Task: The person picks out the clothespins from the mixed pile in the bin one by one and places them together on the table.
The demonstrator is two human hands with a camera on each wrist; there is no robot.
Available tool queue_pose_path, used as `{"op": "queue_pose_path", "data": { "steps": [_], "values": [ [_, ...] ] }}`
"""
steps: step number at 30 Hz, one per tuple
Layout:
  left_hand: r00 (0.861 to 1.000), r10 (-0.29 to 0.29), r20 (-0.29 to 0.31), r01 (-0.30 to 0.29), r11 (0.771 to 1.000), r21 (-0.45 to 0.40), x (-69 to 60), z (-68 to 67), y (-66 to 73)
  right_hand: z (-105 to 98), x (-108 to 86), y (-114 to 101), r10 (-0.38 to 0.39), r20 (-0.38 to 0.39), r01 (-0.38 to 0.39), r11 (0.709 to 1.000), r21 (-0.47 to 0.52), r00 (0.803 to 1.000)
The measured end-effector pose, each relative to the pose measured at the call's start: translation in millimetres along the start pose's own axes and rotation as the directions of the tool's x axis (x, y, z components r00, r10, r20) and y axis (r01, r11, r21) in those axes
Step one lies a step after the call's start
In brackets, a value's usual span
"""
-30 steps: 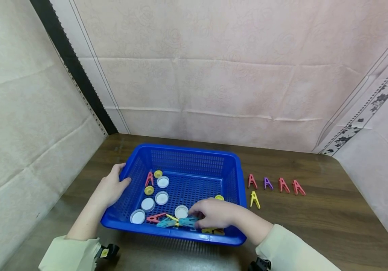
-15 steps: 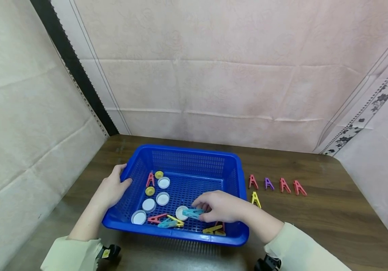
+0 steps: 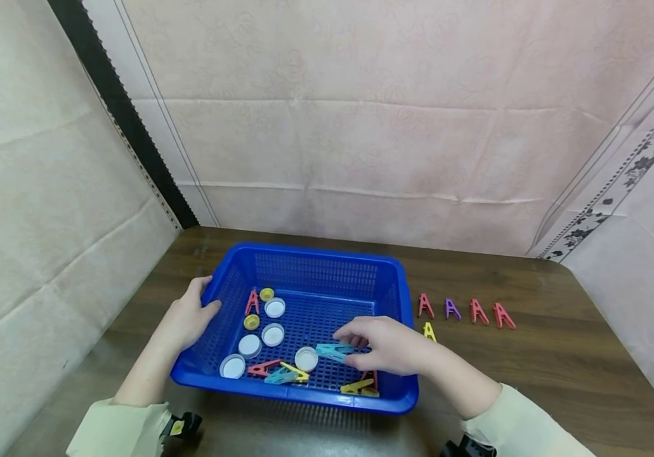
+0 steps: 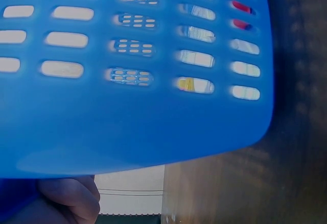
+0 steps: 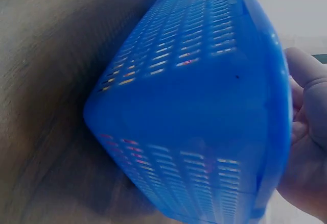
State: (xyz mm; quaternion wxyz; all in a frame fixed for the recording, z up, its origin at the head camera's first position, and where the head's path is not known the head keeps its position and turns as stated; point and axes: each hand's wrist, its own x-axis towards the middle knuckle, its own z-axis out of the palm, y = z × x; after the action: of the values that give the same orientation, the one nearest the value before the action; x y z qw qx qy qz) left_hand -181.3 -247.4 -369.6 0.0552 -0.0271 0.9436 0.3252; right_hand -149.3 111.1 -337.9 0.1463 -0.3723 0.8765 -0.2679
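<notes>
A blue plastic basket (image 3: pixel 309 249) stands on the table, its left rim gripped by my left hand (image 3: pixel 189 317). My right hand (image 3: pixel 386 348) pinches a light blue clothespin (image 3: pixel 332 351) above the basket's right half. Under that hand lie a yellow clothespin (image 3: pixel 355 386) and partly covered red and yellow pieces. Near the front wall, a red clothespin (image 3: pixel 262 368), a yellow one and another blue clothespin (image 3: pixel 281 376) lie bunched together. Both wrist views mostly show the basket's outer walls; the right one also catches part of my right hand (image 5: pixel 311 137).
Several white round caps (image 3: pixel 249 346) and small yellow caps (image 3: pixel 251 322) lie in the basket, with a red clothespin (image 3: pixel 252 301) at its left. On the table to the right, red clothespins (image 3: pixel 478 311) and a purple one (image 3: pixel 451 309) form a row; a yellow clothespin (image 3: pixel 429 331) is partly covered.
My right hand has lifted the light blue clothespin from the front of the basket and carried it slightly right and away from the pile. The left hand stays on the rim.
</notes>
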Motion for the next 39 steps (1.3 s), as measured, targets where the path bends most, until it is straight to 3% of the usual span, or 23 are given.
{"op": "queue_pose_path", "data": {
  "steps": [8,13,22,26,33,39],
  "values": [
    [1.000,0.009,0.008,-0.009,1.000,-0.006,-0.6,1.6,-0.7,-8.2,-12.8,7.1,-0.031,-0.082,0.032,0.999,0.012,0.996],
    [1.000,0.008,0.011,-0.008,1.000,-0.005,-1.2,-0.2,-1.3,-10.9,-18.6,13.0,-0.011,-0.143,0.017,0.999,0.041,0.990],
    [1.000,0.004,0.011,-0.004,1.000,-0.006,-1.2,0.0,-1.0,-12.9,-29.8,23.6,0.026,-0.296,-0.011,0.999,0.052,0.955],
    [1.000,0.009,0.013,-0.008,1.000,-0.009,-0.8,0.4,-1.9,-13.3,-33.9,27.4,0.018,-0.394,-0.004,0.999,0.035,0.919],
    [1.000,0.007,0.013,-0.007,1.000,-0.001,0.3,0.5,-2.9,-13.3,-40.7,34.7,0.058,-0.567,-0.061,0.998,0.014,0.821],
    [1.000,0.009,0.014,-0.009,1.000,0.000,0.8,-0.5,-2.9,-11.1,-49.4,44.9,0.072,-0.623,-0.095,0.995,-0.004,0.779]
  ]
}}
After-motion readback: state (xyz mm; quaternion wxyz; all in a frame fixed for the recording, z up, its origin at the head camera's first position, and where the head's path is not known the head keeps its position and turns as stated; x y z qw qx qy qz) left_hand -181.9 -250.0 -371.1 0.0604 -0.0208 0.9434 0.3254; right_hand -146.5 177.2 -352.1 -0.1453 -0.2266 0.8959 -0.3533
